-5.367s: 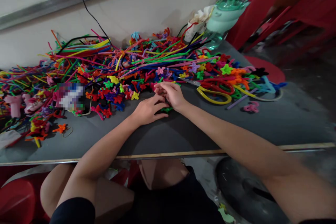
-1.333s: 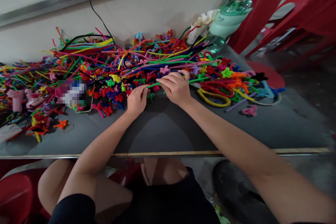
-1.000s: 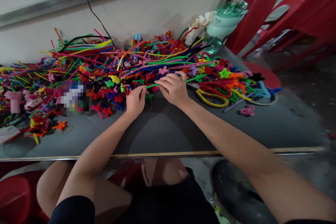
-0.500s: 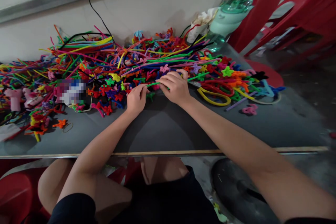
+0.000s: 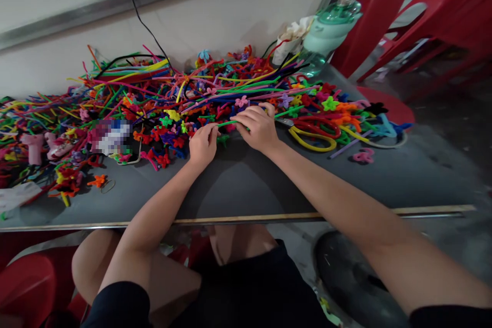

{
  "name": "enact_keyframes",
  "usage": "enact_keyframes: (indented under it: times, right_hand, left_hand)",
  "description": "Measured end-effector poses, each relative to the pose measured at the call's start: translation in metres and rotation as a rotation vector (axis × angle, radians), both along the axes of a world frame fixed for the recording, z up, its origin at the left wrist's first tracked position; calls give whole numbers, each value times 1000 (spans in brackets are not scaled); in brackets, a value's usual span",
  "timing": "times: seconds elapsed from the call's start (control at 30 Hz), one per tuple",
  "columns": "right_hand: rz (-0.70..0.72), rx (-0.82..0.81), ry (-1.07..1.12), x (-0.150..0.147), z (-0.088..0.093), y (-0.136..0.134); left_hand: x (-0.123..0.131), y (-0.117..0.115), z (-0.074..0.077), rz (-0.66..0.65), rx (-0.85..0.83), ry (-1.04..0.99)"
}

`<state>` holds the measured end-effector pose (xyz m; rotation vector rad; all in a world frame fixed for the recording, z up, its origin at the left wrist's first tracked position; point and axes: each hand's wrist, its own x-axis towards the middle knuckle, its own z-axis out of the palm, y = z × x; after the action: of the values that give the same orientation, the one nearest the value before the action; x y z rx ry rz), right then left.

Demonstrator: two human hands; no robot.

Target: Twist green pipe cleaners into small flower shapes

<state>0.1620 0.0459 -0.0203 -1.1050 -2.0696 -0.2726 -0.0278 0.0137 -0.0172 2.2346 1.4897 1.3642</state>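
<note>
A green pipe cleaner (image 5: 227,123) stretches between my two hands, just above the front of the pile. My left hand (image 5: 203,144) is closed on its left end, thumb and forefinger pinching it. Fingers of my right hand (image 5: 255,126) wrap round it further along, and a green length shows again beyond them on the right. A heap of coloured pipe cleaners (image 5: 230,84), some straight and some twisted into small flowers, lies right behind both hands. To the right of my right hand rest scissors with yellow and red handles (image 5: 313,141).
The grey table (image 5: 238,184) ends in a pale front edge. At the back right stand a green water bottle (image 5: 326,31) and a paper cup (image 5: 287,47) stuffed with tissues. A pink glue gun (image 5: 33,147) lies at the left. Red chairs (image 5: 378,15) stand beyond the right end.
The view has shifted slightly, so the table's left side sits further right in the picture. Both hands keep their hold on the green pipe cleaner, with hardly any movement.
</note>
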Motion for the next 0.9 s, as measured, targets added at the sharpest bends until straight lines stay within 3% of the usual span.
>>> enact_keyframes:
  times: [0.53,0.73,0.9]
  right_hand:
    - [-10,85,126,2,0,3]
    - [-20,95,189,2,-3,5]
    - [-21,99,210,2,-3,5]
  left_hand:
    - [-1,1,4,-12,-72,-73]
    - [2,-5,6,-153,11,-61]
    - [2,-4,4,-141,60,-77]
